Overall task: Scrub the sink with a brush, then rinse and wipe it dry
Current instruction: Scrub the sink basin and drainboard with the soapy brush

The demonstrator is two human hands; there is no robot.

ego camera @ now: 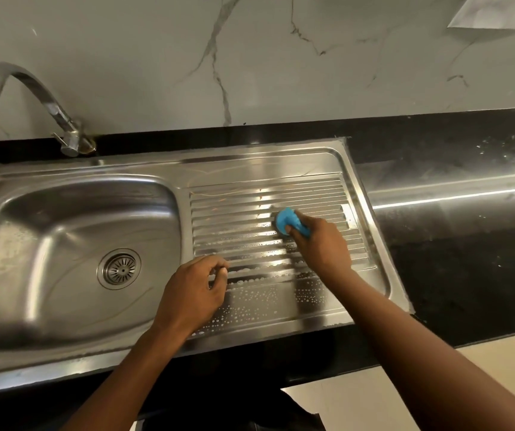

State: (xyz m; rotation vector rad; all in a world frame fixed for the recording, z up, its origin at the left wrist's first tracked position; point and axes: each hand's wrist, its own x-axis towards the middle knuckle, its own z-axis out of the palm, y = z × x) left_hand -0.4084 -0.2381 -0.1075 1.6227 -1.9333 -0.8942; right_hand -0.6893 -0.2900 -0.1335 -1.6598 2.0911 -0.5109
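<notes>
A: Head view, quick. Where's the brush?

B: The blue brush [285,217] is on the ribbed drainboard [250,197], the right part of the steel sink [169,169]. Approx mid-ribs, toward the right end. Bristles mostly hidden, so can't tell how they meet the metal.

A: Who's got it?

B: Right hand [321,244]. Its fingers [304,222] are clamped round the brush from above, and the arm comes in from btm right.

A: And the left hand?

B: Left hand [194,290] is over the near-left corner of the drainboard, just beside the edge of the basin [17,244]. Its fingers are loosely curled, thumb near the forefinger, nothing visible in them. Can't tell if it touches the metal.

A: Condition of the sink?

B: Wet. Droplets and small bubbles [250,300] lie across the near ribs and the flat strip in front, between the two hands and below them. The basin is left of the drainboard, w/ a round drain strainer [119,269] in its floor.

A: Anything else?

B: Faucet [32,85] at the back-left corner, curved neck arching left, spout cut off by the frame edge. Black surface [452,275] round the sink, w/ pale specks at the far right. Grey-veined marble wall [281,73] behind.
</notes>
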